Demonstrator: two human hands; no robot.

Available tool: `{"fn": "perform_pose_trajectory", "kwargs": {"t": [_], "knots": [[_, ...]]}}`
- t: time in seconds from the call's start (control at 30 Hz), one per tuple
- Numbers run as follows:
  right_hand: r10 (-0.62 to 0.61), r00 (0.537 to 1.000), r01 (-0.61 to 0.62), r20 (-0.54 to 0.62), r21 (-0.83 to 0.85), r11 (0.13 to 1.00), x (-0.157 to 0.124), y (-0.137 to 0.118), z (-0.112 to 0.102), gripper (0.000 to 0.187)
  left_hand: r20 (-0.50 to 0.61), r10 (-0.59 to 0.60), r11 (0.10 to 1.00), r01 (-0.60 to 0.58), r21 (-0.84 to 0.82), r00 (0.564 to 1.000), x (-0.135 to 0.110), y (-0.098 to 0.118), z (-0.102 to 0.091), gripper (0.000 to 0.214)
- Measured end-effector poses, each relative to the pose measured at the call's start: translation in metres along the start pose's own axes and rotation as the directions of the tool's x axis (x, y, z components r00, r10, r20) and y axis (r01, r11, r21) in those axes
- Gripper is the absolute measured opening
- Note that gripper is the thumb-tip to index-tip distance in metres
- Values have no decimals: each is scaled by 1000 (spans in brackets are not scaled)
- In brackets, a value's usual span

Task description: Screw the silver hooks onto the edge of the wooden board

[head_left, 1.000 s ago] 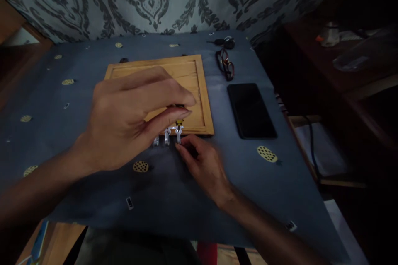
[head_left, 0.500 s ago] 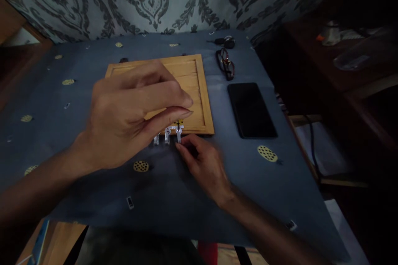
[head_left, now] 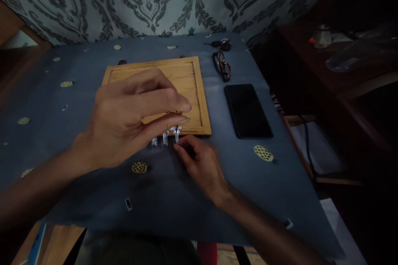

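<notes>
My left hand (head_left: 130, 118) hovers over the near edge of a wooden tray (head_left: 195, 91), its thumb and fingers pinched together; what they hold is hidden. Just below the fingertips stand three small clear plastic pieces (head_left: 164, 137) in a row on the blue cloth (head_left: 77, 95), against the tray's front rim. A bit of yellow shows behind them under my fingers. My right hand (head_left: 200, 165) rests on the cloth right of the pieces, fingers curled, fingertips beside the rightmost piece.
A black phone (head_left: 248, 110) lies right of the tray. Folded glasses (head_left: 222, 65) and a key fob (head_left: 221, 44) sit behind it near the patterned wall. The table's right edge drops to a dark area with cables. Small scattered bits dot the cloth.
My left hand has lowered slightly toward the clear pieces, covering more of the yellow bit. The camera shifted a little. My right hand has stayed put.
</notes>
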State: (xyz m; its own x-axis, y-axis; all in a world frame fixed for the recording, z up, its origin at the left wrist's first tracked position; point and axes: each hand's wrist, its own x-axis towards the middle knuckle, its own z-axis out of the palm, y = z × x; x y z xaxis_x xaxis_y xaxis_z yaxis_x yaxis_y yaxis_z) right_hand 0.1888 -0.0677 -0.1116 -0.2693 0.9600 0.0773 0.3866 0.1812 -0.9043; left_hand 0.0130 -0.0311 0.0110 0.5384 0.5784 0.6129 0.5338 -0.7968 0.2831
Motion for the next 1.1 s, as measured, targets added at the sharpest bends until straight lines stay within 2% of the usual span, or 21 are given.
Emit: {"fn": "perform_pose_trajectory", "kwargs": {"t": [0.07, 0.17, 0.37, 0.53, 0.63, 0.7, 0.77, 0.93, 1.1], "knots": [[3, 1000, -3, 2, -3, 1000, 0, 0, -1, 12, -12, -48, 999, 49, 18, 999, -1, 1, 1, 5], [14, 1000, -14, 1, 1, 1000, -1, 0, -1, 11, 6, -48, 996, 48, 81, 999, 1, 5, -2, 9], [-4, 1000, 4, -5, 25, 1000, -1, 2, 1, 12, 120, -127, 971, 99, 216, 985, 6, 13, -10, 10], [10, 1000, -10, -5, 26, 1000, 0, 1, 1, 11, 123, -90, 981, 67, 180, 988, 5, 10, -12, 11], [16, 1000, -16, -1, 10, 1000, 0, 0, 0, 11, 36, -205, 969, 198, 145, 978, 5, 8, -16, 10], [25, 1000, -25, 4, -1, 1000, 0, 0, 0, 11, -17, -334, 933, 333, 139, 943, 5, 8, -19, 11], [22, 1000, -22, 5, -4, 1000, 0, 1, 0, 11, -20, -375, 916, 374, 147, 927, 5, 8, -21, 11], [-14, 1000, 14, -11, -8, 1000, 1, 1, 0, 11, 29, -257, 956, 250, 154, 966, 0, 4, -18, 12], [-17, 1000, 17, -21, -19, 1000, 0, 1, 1, 11, 44, -237, 961, 228, 155, 970, -4, 3, -14, 10]]}}
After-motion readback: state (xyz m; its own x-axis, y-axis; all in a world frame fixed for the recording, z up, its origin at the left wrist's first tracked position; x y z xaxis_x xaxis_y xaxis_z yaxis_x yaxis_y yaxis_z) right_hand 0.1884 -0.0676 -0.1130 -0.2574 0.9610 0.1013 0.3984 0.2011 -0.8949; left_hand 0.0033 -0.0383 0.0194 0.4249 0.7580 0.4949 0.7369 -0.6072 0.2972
